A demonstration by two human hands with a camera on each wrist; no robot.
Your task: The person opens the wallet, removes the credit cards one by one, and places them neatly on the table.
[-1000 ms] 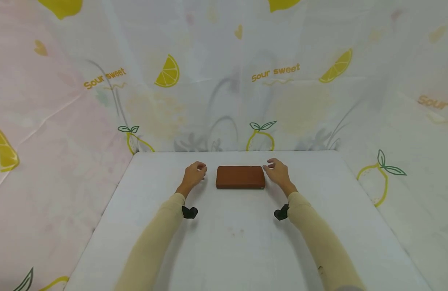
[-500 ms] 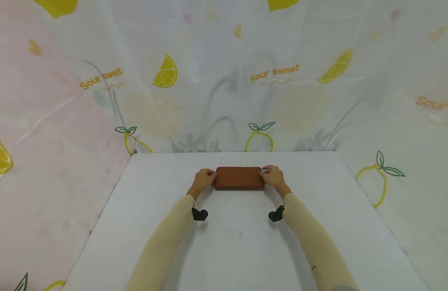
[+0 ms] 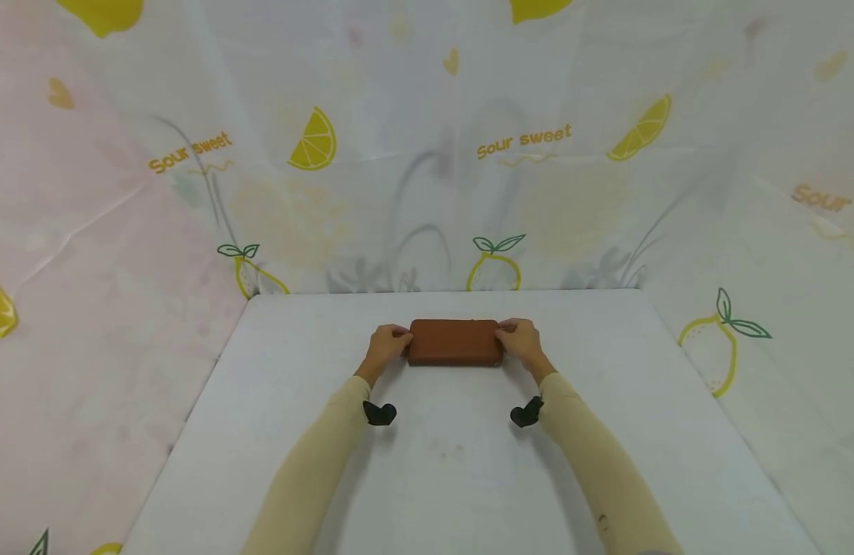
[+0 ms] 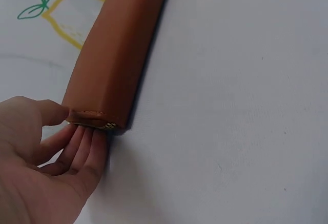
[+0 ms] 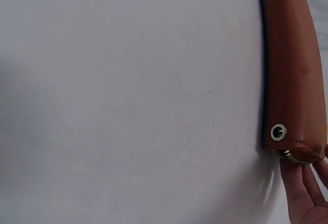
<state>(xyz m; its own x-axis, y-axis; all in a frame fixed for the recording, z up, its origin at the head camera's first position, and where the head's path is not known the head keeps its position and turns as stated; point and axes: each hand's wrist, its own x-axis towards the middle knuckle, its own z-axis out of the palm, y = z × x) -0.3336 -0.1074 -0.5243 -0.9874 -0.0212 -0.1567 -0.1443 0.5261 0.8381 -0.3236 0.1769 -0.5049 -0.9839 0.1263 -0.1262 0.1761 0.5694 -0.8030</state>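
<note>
A brown leather zip wallet lies lengthwise across the far part of the white table. At its left end my left hand pinches it. The left wrist view has the thumb on the top edge of the wallet, with the fingers against the zipped end below. My right hand grips the opposite end. Low in the right wrist view, fingers of that right hand touch the zipped end, beside a round metal eyelet; the thumb is mostly cut off there.
Behind the table hangs a white cloth printed with lemons and "Sour sweet" lettering. Similar cloth stands along both sides. A black wrist mount sits on the left sleeve, and another black mount on the right one.
Both hands have come inward from beside the wallet and taken hold of its ends. Over the last half second they have stayed there, with the wallet almost in the same place.
</note>
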